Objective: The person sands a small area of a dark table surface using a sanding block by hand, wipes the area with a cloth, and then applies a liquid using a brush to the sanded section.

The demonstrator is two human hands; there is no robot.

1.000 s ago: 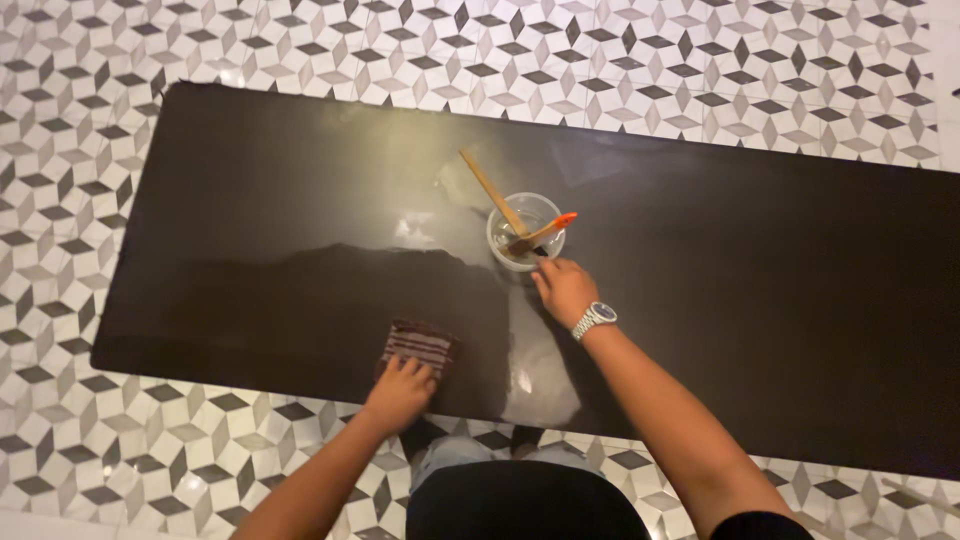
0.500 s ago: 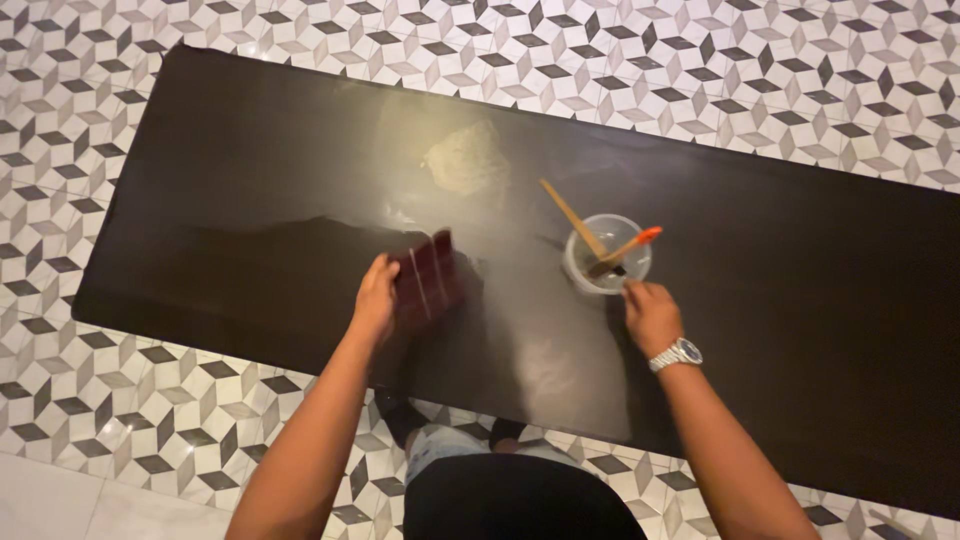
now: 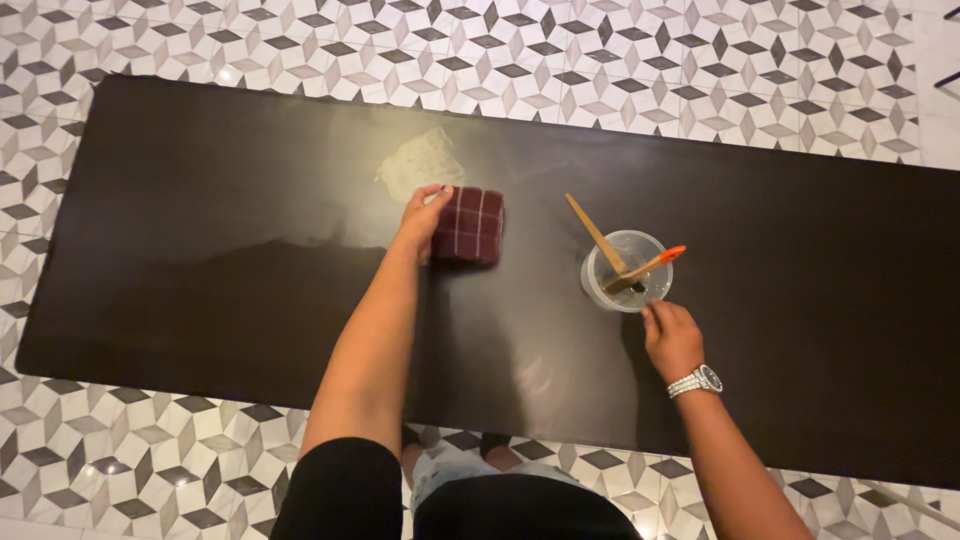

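Observation:
My left hand grips the left edge of a folded dark red checked cloth lying on the long dark table. A pale smeared patch shows on the tabletop just beyond that hand. My right hand, with a watch at the wrist, rests on the table and touches the near side of a clear plastic cup. The cup holds a wooden stick and an orange-handled utensil.
The dark table runs across the whole view over a floor of grey and white cube-pattern tiles. My legs show at the table's near edge. A dark thin object pokes in at the top right corner.
My left hand has slid the cloth away from the near edge toward the far middle of the table, beside the pale patch. My right hand stays by the cup.

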